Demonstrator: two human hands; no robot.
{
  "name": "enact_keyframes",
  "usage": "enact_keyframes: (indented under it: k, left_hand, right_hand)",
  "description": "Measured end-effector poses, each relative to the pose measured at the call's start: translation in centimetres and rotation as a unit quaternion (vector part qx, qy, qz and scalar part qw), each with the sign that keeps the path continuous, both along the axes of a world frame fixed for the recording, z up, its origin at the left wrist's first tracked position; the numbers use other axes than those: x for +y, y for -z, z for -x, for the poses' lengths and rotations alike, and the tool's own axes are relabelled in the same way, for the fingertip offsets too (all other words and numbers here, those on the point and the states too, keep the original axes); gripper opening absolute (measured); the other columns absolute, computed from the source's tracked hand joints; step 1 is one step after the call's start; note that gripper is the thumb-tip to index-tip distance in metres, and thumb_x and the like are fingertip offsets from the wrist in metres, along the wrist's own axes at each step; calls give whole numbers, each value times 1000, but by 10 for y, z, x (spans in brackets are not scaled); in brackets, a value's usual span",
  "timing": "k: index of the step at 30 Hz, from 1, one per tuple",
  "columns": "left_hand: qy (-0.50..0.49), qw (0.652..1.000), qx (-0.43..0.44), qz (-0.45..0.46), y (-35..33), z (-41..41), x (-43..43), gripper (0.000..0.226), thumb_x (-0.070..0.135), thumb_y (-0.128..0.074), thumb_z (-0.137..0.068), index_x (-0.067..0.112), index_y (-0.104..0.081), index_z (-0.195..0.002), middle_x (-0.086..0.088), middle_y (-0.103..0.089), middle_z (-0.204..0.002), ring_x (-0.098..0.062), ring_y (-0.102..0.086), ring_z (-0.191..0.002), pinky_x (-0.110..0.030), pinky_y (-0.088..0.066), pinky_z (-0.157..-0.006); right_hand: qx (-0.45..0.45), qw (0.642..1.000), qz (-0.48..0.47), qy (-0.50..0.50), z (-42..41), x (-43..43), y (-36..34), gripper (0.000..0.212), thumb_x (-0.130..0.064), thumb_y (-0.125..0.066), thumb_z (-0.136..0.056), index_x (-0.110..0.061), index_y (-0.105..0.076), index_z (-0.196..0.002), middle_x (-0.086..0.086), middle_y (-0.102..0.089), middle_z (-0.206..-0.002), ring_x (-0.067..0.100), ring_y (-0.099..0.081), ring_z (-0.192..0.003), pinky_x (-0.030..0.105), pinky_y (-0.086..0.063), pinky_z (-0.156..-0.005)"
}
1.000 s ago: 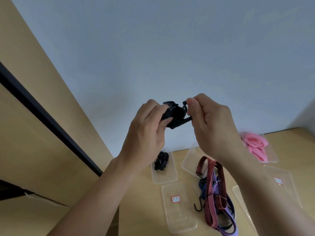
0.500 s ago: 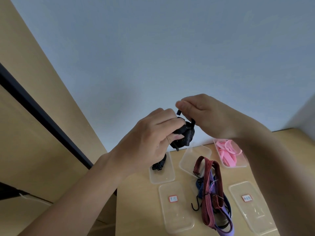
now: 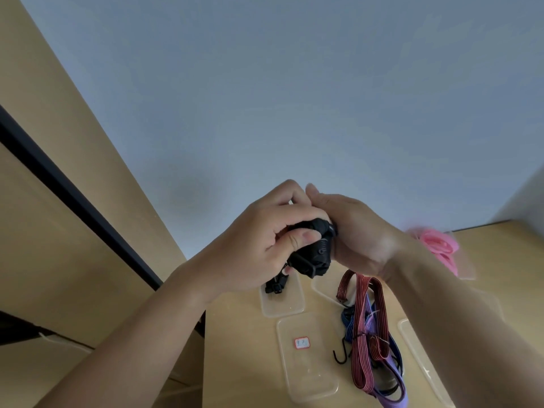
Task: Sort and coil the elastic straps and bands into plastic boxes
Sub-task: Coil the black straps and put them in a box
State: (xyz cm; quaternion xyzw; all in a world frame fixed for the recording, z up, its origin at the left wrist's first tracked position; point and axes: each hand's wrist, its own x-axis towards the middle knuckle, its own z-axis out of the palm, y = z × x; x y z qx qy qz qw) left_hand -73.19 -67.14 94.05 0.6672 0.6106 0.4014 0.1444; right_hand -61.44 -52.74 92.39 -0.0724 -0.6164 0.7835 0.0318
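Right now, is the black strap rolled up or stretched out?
Rolled up: the black strap is a tight bundle gripped by the left hand and right hand.

On the worktop (image 3: 235, 363), a labelled box (image 3: 306, 372) lies left of the loose straps (image 3: 361, 319); behind it, the far box (image 3: 284, 304) holds a coiled strap (image 3: 275, 287).

Only one label is showing. A small white label (image 3: 302, 343) with a red border is sticking on the clear box (image 3: 307, 378), which is lying on the surface (image 3: 235, 363) just left of the loose straps (image 3: 366, 334). A few dark marks, looking like handwriting, are sitting inside the red border, but they are coming out too small and blurred to read. Nothing else in view is carrying text, a brand or a number that is coming out readable.
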Motion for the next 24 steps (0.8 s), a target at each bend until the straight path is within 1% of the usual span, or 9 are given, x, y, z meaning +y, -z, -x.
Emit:
enact_keyframes:
  k: [2, 4, 6, 8, 10, 13, 17, 21, 24]
  left_hand:
    - [8, 997, -78, 24, 3, 4, -1, 19, 11, -59, -102, 18, -73, -113, 3, -45, -102, -22, -68, -72, -29, -56, -60]
    - [-10, 994, -103, 32, 6, 7, -2, 19, 16, -65, -99, 26, -76, -111, 3, -45, -100, -20, -67, -65, -35, -58, -58]
    - [-42, 992, -114, 37, 9, 6, 0, 19, 20, -75, -92, 34, -76, -105, 5, -49, -98, -18, -62, -70, -44, -60, -63]
    - [-70, 986, -150, 35, 13, 3, 2, 20, 23, -80, -83, 35, -71, -97, 7, -55, -97, -12, -59, -74, -49, -61, -64]
    - [-104, 981, -159, 36, 16, 1, 5, 23, 29, -79, -80, 35, -64, -96, 13, -60, -97, -10, -59, -76, -45, -59, -63]
    - [-157, 975, -149, 41, 21, -1, 9, 23, 35, -77, -82, 36, -62, -100, 17, -65, -97, -11, -63, -80, -37, -57, -68]
    - [-186, 963, -183, 65, 27, -2, 12, 19, 30, -80, -86, 33, -67, -100, 16, -68, -86, -14, -66, -80, -44, -60, -69]
    - [-220, 950, -216, 57, 29, -2, 14, 22, 42, -78, -77, 32, -73, -96, 8, -71, -82, -13, -65, -71, -32, -54, -60]
    - [-223, 933, -277, 51, 29, -2, 16, 21, 44, -80, -74, 29, -76, -89, 1, -72, -82, -14, -62, -61, -27, -47, -53]
  right_hand:
    - [7, 998, 55, -10, 0, -4, 6, 59, -54, -38, -102, -4, -69, -111, 25, -69, -109, 41, -68, -98, 52, -59, -78]
    - [13, 997, 80, -4, 0, -8, 9, 60, -58, -37, -100, -4, -63, -104, 25, -68, -102, 45, -69, -89, 49, -58, -72]
    - [17, 999, 41, 8, 2, -11, 13, 68, -65, -36, -98, -2, -60, -101, 25, -66, -96, 46, -69, -81, 51, -56, -75]
    - [21, 999, -2, 33, 4, -14, 18, 79, -72, -39, -93, 3, -58, -108, 23, -62, -90, 45, -68, -75, 54, -55, -77]
    - [27, 996, -11, 82, 5, -15, 23, 77, -72, -43, -91, 2, -59, -106, 18, -59, -85, 39, -68, -73, 51, -55, -76]
    - [31, 989, -56, 134, 4, -16, 27, 61, -68, -39, -95, -15, -69, -97, 3, -65, -77, 24, -68, -73, 37, -54, -69]
    - [28, 987, -37, 155, 3, -20, 34, 62, -62, -38, -99, -6, -63, -107, 7, -70, -74, 27, -70, -67, 30, -54, -56]
    - [41, 988, 17, 145, 0, -21, 34, 52, -54, -33, -105, -13, -65, -97, 11, -68, -68, 23, -65, -51, 24, -47, -43]
    - [46, 987, 36, 148, 1, -20, 32, 52, -50, -33, -106, -16, -70, -96, 20, -70, -77, 26, -64, -53, 25, -46, -46]
